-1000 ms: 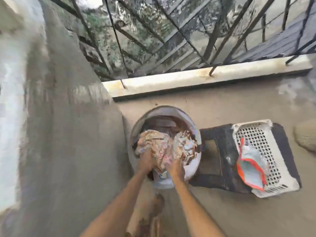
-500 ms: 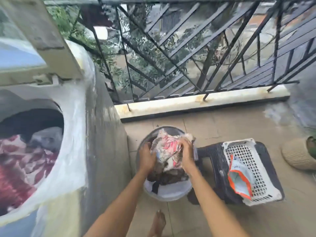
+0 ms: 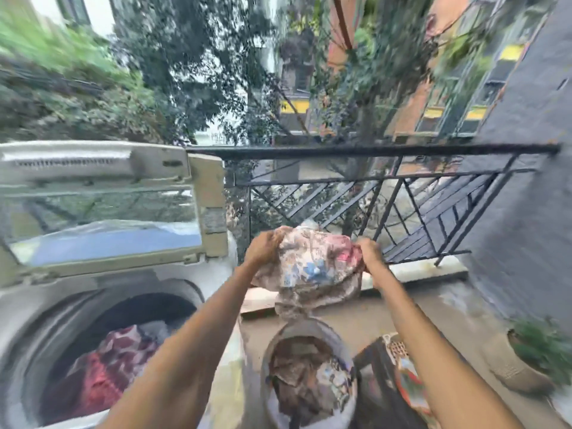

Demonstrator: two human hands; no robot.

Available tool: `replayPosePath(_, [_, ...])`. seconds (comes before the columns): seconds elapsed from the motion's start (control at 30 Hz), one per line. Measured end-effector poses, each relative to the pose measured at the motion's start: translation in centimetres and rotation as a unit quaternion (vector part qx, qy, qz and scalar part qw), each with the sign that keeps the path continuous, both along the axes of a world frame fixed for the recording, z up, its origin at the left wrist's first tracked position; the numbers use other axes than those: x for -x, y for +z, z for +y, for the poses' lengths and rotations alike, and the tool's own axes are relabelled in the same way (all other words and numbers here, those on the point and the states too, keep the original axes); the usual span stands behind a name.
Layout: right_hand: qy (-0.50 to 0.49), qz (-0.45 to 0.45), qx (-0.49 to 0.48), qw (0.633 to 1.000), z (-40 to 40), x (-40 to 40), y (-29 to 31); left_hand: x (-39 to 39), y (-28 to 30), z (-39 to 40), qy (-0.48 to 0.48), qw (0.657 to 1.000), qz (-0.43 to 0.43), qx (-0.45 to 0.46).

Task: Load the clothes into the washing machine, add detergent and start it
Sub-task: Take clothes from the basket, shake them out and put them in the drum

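The bundled printed garment [image 3: 315, 267] hangs at centre frame above the bucket [image 3: 309, 379], right of the open washing machine [image 3: 93, 305]. It looks soft, limp and light, so bunched edges are my best hold. My left hand [image 3: 263, 249] and right hand [image 3: 370, 252] each grip a side, fingers curled into the cloth.

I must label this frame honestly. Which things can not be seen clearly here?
- Head view: washing machine controls, none can be seen.
- Detergent pouch: blurred, partly behind the right forearm.
- Tub contents: smeared by blur.
- Patterned garment type: bunched between left hand and right hand.
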State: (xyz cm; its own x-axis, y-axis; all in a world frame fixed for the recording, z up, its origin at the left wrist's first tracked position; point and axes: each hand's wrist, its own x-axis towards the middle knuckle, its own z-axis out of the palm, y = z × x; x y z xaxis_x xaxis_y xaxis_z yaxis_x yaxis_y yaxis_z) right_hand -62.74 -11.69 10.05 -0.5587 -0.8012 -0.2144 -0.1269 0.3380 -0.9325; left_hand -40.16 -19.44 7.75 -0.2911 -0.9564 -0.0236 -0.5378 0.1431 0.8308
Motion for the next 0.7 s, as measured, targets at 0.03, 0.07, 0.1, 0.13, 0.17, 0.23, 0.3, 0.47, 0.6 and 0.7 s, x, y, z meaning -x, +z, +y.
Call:
replayPosePath(0.03, [0.035,0.058,0.001,0.998,0.0,-0.6,1.5,-0.8,2.8,-0.2,-0.024,0.999,-0.022,0.034])
replayPosePath(0.07, [0.070,0.123,0.016,0.990,-0.4,-1.1,2.7,-1.3,4.9,-0.7,-0.050,0.995,-0.040,0.077])
replayPosePath(0.1, [0.096,0.169,0.036,0.980,-0.9,-2.0,4.3,-1.9,7.5,-0.9,-0.064,0.988,-0.062,0.124])
replayPosePath(0.13, [0.121,0.192,0.070,0.971,-1.5,-3.1,5.8,-2.6,9.5,-1.2,-0.069,0.983,-0.077,0.153])
replayPosePath(0.17, [0.146,0.202,0.106,0.963,-2.2,-4.5,7.6,-3.4,11.3,-1.7,-0.070,0.979,-0.084,0.172])
replayPosePath(0.23, [0.214,0.218,0.159,0.939,-3.3,-7.7,11.6,-4.7,15.0,-2.4,-0.081,0.971,-0.090,0.206])
replayPosePath(0.3, [0.282,0.231,0.185,0.913,-4.3,-10.7,15.1,-5.6,18.8,-2.3,-0.085,0.968,-0.075,0.225])
replayPosePath(0.47, [0.325,0.234,0.201,0.894,-5.9,-14.8,20.3,-10.0,25.5,-0.8,-0.090,0.969,0.005,0.228])
replayPosePath(0.6, [0.260,0.265,0.264,0.890,-6.8,-16.0,23.5,-16.4,26.0,-1.5,-0.079,0.977,-0.076,0.184])
replayPosePath(0.7, [0.244,0.259,0.304,0.884,-7.4,-16.8,26.6,-20.9,25.6,-1.0,-0.040,0.983,-0.129,0.124])
